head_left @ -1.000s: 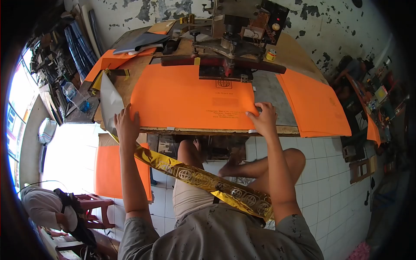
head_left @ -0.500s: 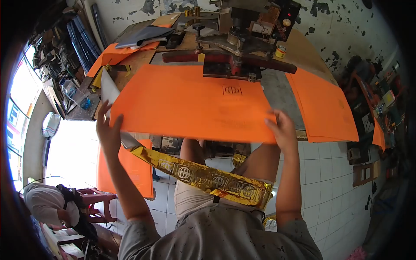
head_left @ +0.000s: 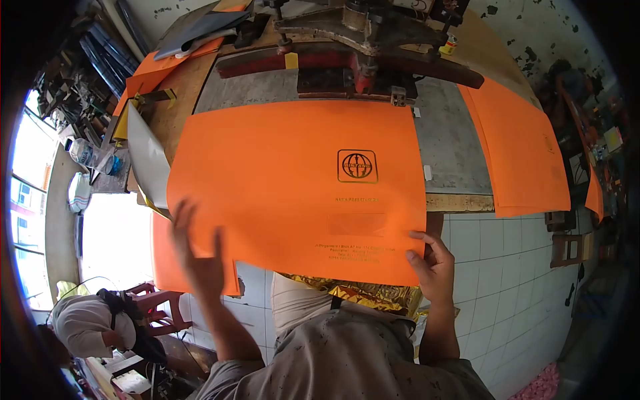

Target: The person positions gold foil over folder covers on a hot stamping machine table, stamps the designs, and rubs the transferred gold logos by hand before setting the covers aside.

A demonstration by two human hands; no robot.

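Observation:
A large orange sheet (head_left: 280, 180) with a printed globe emblem (head_left: 357, 166) and small lines of text lies over the table's front edge, its near side hanging above my lap. My right hand (head_left: 433, 267) pinches its lower right corner between thumb and fingers. Fingers spread and slightly blurred, my left hand (head_left: 199, 257) is at the sheet's lower left edge, holding nothing. Beyond the sheet stands the press (head_left: 363, 63) with its dark red bar. Gold foil (head_left: 373, 297) lies across my lap, partly hidden under the sheet.
More orange sheets (head_left: 520, 147) lie at the table's right, others (head_left: 150, 77) at the back left. A bottle (head_left: 87, 155) stands left of the table. Another person (head_left: 90, 323) is at the lower left, near a red stool (head_left: 160, 310). An orange sheet (head_left: 200, 267) is below the table.
The orange sheet has come toward me, away from under the press, uncovering the emblem. My left hand has let go of it and opened; my right hand has moved down with the corner.

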